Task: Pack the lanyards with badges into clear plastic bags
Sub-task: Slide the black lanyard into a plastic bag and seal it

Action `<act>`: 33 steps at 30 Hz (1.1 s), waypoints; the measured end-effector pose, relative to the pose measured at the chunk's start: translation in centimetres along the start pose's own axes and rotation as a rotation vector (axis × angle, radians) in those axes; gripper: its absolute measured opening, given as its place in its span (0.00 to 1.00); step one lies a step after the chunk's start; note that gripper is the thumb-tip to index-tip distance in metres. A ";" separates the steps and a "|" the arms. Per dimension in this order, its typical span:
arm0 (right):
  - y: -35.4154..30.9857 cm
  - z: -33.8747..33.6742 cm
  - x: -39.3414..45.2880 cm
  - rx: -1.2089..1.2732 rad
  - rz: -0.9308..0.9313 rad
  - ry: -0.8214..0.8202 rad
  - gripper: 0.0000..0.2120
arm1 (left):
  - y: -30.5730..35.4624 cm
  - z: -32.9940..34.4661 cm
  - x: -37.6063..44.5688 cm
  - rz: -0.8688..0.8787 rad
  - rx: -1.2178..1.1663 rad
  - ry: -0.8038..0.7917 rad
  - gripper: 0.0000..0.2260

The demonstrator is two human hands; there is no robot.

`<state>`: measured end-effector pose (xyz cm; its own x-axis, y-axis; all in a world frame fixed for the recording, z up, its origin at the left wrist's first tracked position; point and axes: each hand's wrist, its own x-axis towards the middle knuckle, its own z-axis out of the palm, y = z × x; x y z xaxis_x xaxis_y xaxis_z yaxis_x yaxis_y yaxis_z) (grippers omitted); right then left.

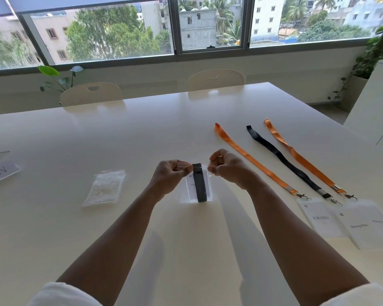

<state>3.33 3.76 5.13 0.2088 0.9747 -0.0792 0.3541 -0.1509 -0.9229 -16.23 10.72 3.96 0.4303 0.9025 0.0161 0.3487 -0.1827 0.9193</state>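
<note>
1. Bag in hand (196, 187): a clear plastic bag hangs above the table (119, 129), held up at its top edge, with a white badge (190, 184) and a folded black lanyard (199, 184) already inside it.
2. Left hand (170, 175) pinches the bag's top left corner between thumb and fingertips, its other fingers curled in.
3. Right hand (224, 165) pinches the top right corner in the same way; the two hands sit level and close, with the bag's mouth between them.
4. Judging from that grip, the mouth is being pressed or drawn closed; whether the seal is already shut I cannot tell.
5. To the left, near the hands, a stack of spare bags (105, 187) lies flat on the table, so supplies for further packing are ready.
6. To the right, three more lanyards lie stretched out side by side: an orange lanyard (252, 160), a black strap (281, 155) and a second orange strap (301, 159), each ending in a metal clip at the near end.
7. White badge cards (323, 219) lie at those clips, partly overlapping; the print on them is too blurred to read.
8. Progress, as a judgement: the first set looks nearly packed, and three remain untouched.
9. At the far left edge lies a paper label (0, 173), and two chairs (91, 93) stand beyond the table.
</note>
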 end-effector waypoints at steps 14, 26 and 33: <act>-0.2 0.7 0.4 -0.103 -0.026 0.008 0.04 | -0.7 -0.7 -0.2 -0.033 -0.141 0.095 0.06; 0.0 1.4 0.7 -0.077 0.000 0.033 0.07 | -1.5 -0.9 0.0 -0.089 -0.118 0.165 0.04; 0.5 1.8 1.3 -0.061 0.008 0.155 0.04 | -1.4 -0.8 0.2 -0.091 -0.090 0.168 0.05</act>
<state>2.13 5.20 3.88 0.3485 0.9370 -0.0226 0.4058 -0.1726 -0.8975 -17.26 11.47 3.01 0.2531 0.9674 -0.0097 0.3003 -0.0690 0.9513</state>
